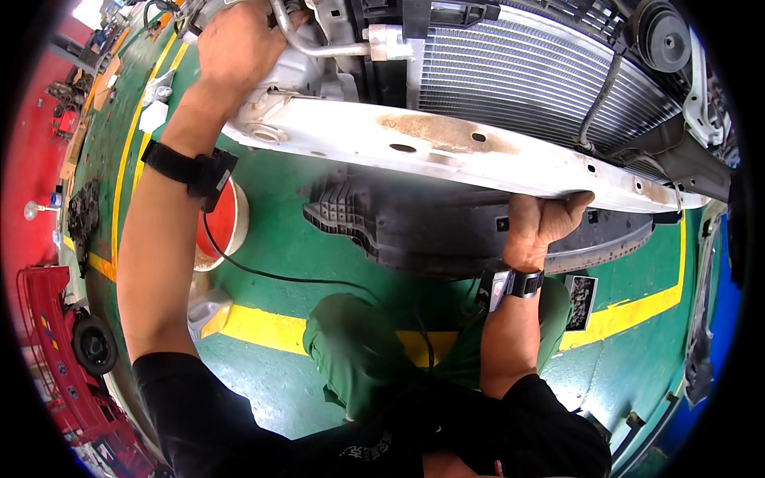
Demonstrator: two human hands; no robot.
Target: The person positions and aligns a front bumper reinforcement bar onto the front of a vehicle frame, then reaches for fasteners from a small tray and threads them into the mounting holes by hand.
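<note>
My left hand [239,49] reaches up to the left end of the car's front, next to a bent metal pipe [327,51]. Its fingers curl in among the parts there, and what they hold is hidden. Across the front runs a white crossbeam [351,127] with oval holes and brown stains. From below, my right hand [546,225] is against the beam's lower edge towards its right half, thumb out to the right, fingers hidden behind the metal. Above the beam stands a finned radiator [510,80], with a black hose [602,99] in front of it.
A black plastic undertray [430,227] lies under the beam. At left are a red-lined bucket [227,227] and a plastic jug [209,312]. A black cable [295,279] hangs from my left wrist. A tray of small parts [582,303] sits by my right knee. Red vehicle [60,342] far left.
</note>
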